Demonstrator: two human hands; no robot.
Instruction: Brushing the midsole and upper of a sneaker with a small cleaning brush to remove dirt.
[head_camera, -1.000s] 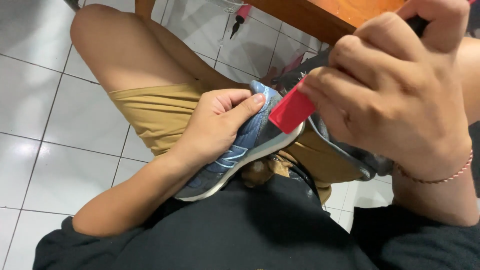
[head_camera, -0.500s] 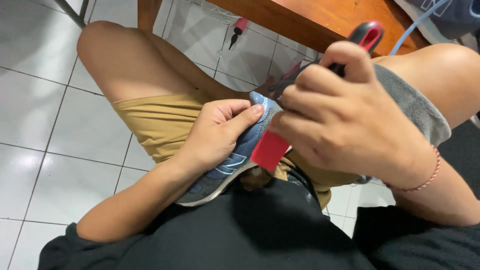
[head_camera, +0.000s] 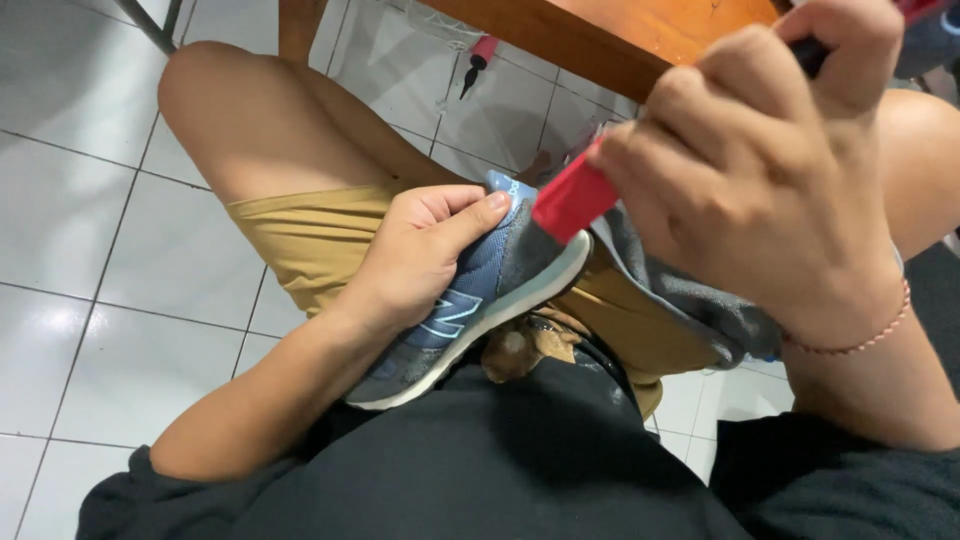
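Shoe cleaning looks mid-way, judging by this view only.

- Left hand (head_camera: 425, 255): wrapped over the upper of a blue-grey sneaker (head_camera: 470, 310), thumb pressed flat along the top near the collar, fingers curled round the far side. Shoe rests on the lap, across the tan shorts (head_camera: 305, 235), white sole facing the belly, toe end pointing to the lower left.
- Right hand (head_camera: 760, 170): fist clenched round a tool with a red block end (head_camera: 572, 197) and a dark handle poking out past the thumb at the top edge. Red end sits just above the heel end of the shoe; can't tell if it touches. Can't tell either whether it's a brush or a scraper.
- Grey cloth (head_camera: 690, 300) draped over the right thigh, just beside the shoe's heel.

Progress: sole edge reads mostly white and the side panel shows no obvious dirt, so some of the work seems done. Heel area under the red end is the spot in hand. The far side of the shoe is hidden.

Labels/packages: only a pale emblem on the shoe's side panel. No packages or signs in view. Small red-and-black tool (head_camera: 478, 60) lies on the floor tiles under the wooden table edge (head_camera: 600, 40).
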